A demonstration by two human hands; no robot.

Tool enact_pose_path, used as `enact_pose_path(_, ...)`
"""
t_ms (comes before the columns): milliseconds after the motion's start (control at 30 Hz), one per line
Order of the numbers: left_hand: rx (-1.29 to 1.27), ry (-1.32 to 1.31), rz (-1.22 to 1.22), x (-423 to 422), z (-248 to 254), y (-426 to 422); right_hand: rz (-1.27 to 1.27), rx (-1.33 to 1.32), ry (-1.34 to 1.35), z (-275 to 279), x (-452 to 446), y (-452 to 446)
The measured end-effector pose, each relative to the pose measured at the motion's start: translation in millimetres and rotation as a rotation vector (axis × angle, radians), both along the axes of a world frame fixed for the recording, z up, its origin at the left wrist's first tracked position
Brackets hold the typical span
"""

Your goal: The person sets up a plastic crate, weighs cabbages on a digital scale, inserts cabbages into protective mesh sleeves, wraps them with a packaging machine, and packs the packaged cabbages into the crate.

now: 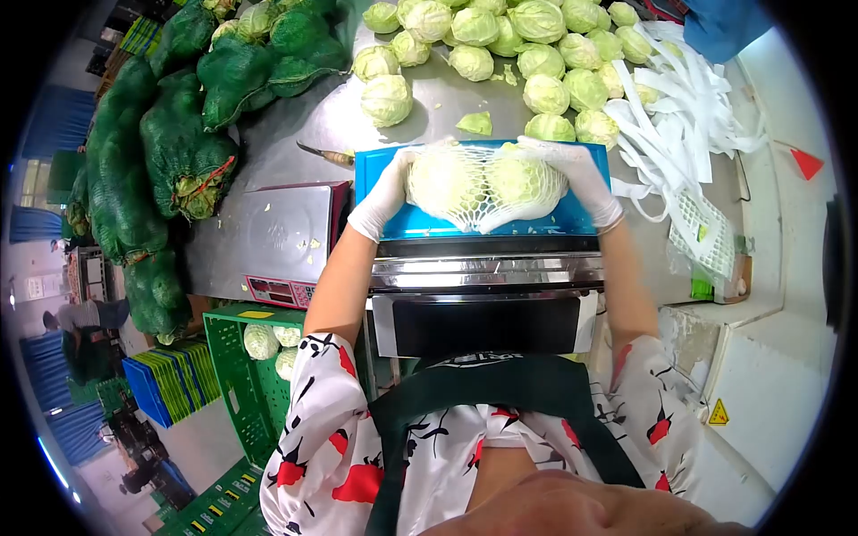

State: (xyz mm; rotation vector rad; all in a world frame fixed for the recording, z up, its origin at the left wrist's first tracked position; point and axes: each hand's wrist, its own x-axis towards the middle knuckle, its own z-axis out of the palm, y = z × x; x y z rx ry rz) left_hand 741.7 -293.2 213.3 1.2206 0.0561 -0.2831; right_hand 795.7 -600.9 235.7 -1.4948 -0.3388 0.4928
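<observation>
Two pale green cabbages sit side by side under a white foam net sleeve, over a blue tray. My left hand, in a white glove, is closed against the left side of the netted pair. On the opposite side my gloved right hand grips the right cabbage, its fingers over the top edge. Some fingertips are hidden behind the cabbages. Just beyond the tray's left corner lies a knife.
Loose cabbages are heaped at the back. White net sleeves pile up on the right. Green mesh sacks line the left, near a flat scale. A green crate holding several cabbages stands below.
</observation>
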Motion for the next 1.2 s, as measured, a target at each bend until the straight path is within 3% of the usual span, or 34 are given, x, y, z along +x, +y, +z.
enact_pose_path(100,0.163,0.048,-0.144,26.9,-11.1,29.6,0.166,-0.036,-0.071,20.2,16.0,-9.5)
enact_pose_path(167,0.309,-0.019,-0.200,31.8,6.4,18.5,0.344,-0.104,-0.077,21.4,25.1,-13.8)
enact_pose_path(233,0.285,-0.189,-0.333,42.9,20.8,6.7,0.496,-0.151,-0.079,14.2,33.0,-12.9)
enact_pose_path(333,0.541,-0.074,-0.561,43.9,16.5,-20.3,0.406,-0.169,-0.001,5.5,45.6,-4.8)
enact_pose_path(367,0.571,-0.024,-0.546,40.0,14.4,-29.5,0.410,-0.088,0.002,8.4,44.1,1.2)
enact_pose_path(467,0.843,-0.685,-0.056,17.3,4.2,-25.7,0.155,0.204,-0.069,-0.4,28.0,2.0)
enact_pose_path(533,0.556,-0.448,0.305,-9.7,13.2,-13.1,-0.034,0.273,0.019,-13.4,17.8,-11.7)
enact_pose_path(600,0.170,-0.235,0.409,-47.0,-3.8,4.9,-0.310,0.272,0.133,-14.3,-0.7,-14.8)
enact_pose_path(667,0.287,-0.163,0.390,-74.2,-4.4,-31.4,-0.305,0.075,-0.033,-24.9,-7.5,6.1)
enact_pose_path(733,0.733,-0.211,0.389,-72.7,-12.7,-49.3,-0.295,0.026,-0.105,-22.4,-3.5,45.8)
enact_pose_path(800,0.811,-0.095,0.432,-52.9,-13.4,-46.9,-0.191,-0.073,-0.186,-46.3,25.6,64.1)
enact_pose_path(900,0.414,-0.107,0.472,-41.4,-25.8,-26.8,-0.201,0.014,-0.174,-71.8,38.0,76.5)
enact_pose_path(967,0.303,-0.173,0.581,-44.4,-31.7,-16.3,-0.285,0.146,-0.039,-73.9,28.2,75.0)
enact_pose_path(1000,0.244,-0.199,0.634,-47.0,-29.6,-14.2,-0.306,-0.046,-0.214,-70.4,13.3,71.6)
enact_pose_path(1067,0.292,-0.293,0.640,-48.5,-24.0,-8.5,-0.248,0.003,-0.240,-61.4,-10.9,71.1)
enact_pose_path(1100,0.213,-0.270,0.559,-46.5,-28.5,0.6,-0.260,0.155,0.016,-44.0,-24.6,74.9)
enact_pose_path(1133,0.135,-0.253,0.479,-40.9,-33.6,10.7,-0.215,0.233,0.084,-44.6,-23.1,69.6)
enact_pose_path(1167,-0.137,-0.199,0.437,-34.8,-31.5,15.8,-0.166,0.312,0.146,-44.4,-16.1,60.5)
enact_pose_path(1200,-0.075,-0.160,0.431,-36.3,-30.8,14.9,-0.118,0.391,0.214,-44.6,-11.9,55.2)
